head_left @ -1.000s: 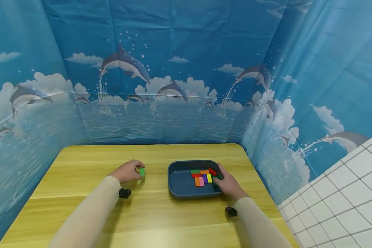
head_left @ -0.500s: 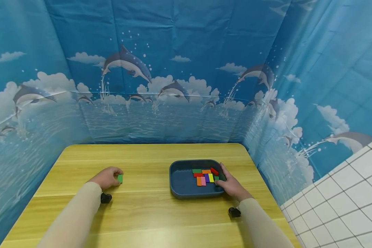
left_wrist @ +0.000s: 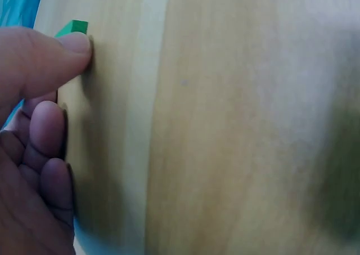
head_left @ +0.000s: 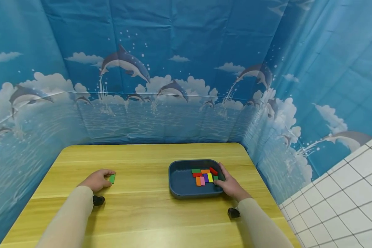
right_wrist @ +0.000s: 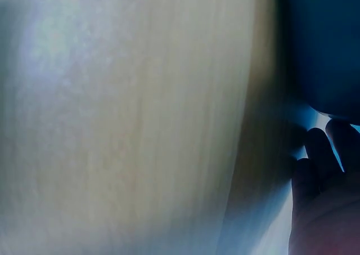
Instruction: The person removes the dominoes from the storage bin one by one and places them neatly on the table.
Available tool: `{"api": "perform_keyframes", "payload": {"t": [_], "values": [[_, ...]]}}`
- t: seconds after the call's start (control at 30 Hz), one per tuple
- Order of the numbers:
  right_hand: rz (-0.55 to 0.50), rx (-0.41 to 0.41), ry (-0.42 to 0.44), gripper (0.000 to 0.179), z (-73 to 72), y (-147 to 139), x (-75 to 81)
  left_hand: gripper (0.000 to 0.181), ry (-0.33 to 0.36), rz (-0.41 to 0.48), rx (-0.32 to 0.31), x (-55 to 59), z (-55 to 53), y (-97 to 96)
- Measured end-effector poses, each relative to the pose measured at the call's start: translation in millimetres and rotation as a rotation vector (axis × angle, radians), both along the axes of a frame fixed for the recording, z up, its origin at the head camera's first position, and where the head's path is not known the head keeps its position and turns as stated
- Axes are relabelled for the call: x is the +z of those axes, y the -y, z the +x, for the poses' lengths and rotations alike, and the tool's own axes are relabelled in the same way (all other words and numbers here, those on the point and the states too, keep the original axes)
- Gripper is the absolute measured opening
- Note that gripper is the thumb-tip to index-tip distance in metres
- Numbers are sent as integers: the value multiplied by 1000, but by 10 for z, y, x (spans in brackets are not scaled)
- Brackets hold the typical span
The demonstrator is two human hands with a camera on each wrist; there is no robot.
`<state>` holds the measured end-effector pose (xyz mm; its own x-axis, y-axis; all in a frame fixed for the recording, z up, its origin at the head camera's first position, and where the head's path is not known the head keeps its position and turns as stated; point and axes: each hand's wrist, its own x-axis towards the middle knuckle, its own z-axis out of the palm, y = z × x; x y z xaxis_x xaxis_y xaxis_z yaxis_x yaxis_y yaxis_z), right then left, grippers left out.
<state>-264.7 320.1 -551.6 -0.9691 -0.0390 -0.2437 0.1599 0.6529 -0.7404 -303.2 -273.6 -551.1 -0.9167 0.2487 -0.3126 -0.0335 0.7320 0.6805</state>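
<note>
On the left side of the wooden table, my left hand (head_left: 95, 181) pinches a small flat green block (head_left: 112, 178) between thumb and fingers. The left wrist view shows one end of that green block (left_wrist: 80, 26) past the thumb, close to the tabletop. My right hand (head_left: 233, 187) grips the right end of a dark blue tray (head_left: 179, 182), thumb inside and fingers around the outer wall. In the right wrist view the tray (right_wrist: 329, 47) is dark, and the fingertips touch its underside or outer wall; I cannot tell which.
Several coloured blocks (head_left: 203, 181) lie flat in the tray's right half, with a red block (head_left: 213, 171) tilted near the far right corner. A dolphin-print curtain (head_left: 170, 120) hangs behind the table (head_left: 148, 220), and white tiles (head_left: 344, 203) are at the right.
My left hand has moved left and slightly towards me, away from the tray, carrying the green block lower. My right hand and the tray have stayed in place.
</note>
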Motion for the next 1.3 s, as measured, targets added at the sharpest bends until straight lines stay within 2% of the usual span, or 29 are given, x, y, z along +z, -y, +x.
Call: {"api": "perform_keyframes", "payload": {"t": [0.33, 0.73, 0.93, 1.03, 1.1, 1.2, 1.3], "values": [[3, -11, 8, 91, -8, 7, -6, 62, 4, 32, 11, -62, 2, 27], [-25, -27, 15, 90, 8, 18, 21, 62, 6, 47, 21, -22, 23, 15], [-10, -24, 10, 89, 3, 15, 9, 81, 61, 66, 38, 75, 47, -20], [-6, -25, 8, 89, -4, 10, 7, 87, 44, 76, 57, 214, 12, -187], [-7, -26, 3, 89, -7, 3, 3, 87, 2, 105, 62, 341, -33, -388], [-10, -26, -2, 90, -7, -3, -10, 83, -73, 189, 43, 558, -112, -798], [-9, -23, -6, 91, -1, 1, -19, 75, -115, 299, -16, 747, -177, -1269]]}}
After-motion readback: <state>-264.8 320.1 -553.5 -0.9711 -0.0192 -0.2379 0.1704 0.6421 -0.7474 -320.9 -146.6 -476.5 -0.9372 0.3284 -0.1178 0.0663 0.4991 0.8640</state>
